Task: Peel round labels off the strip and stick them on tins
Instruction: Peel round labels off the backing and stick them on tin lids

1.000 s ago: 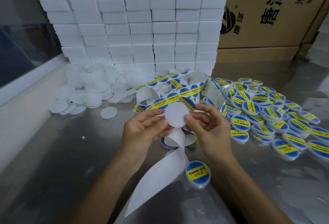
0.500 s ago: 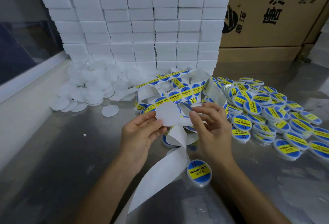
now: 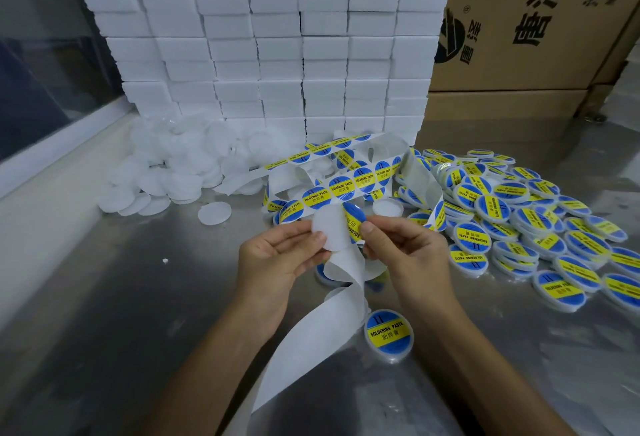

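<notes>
I see the left hand (image 3: 277,259) gripping a plain white round tin (image 3: 330,229); the right hand (image 3: 401,245) pinches a blue-and-yellow round label (image 3: 354,219), apparently touching the tin's right edge.

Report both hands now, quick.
Left hand: fingers hold a blank tin.
Right hand: fingers pinch a label against the tin.
</notes>
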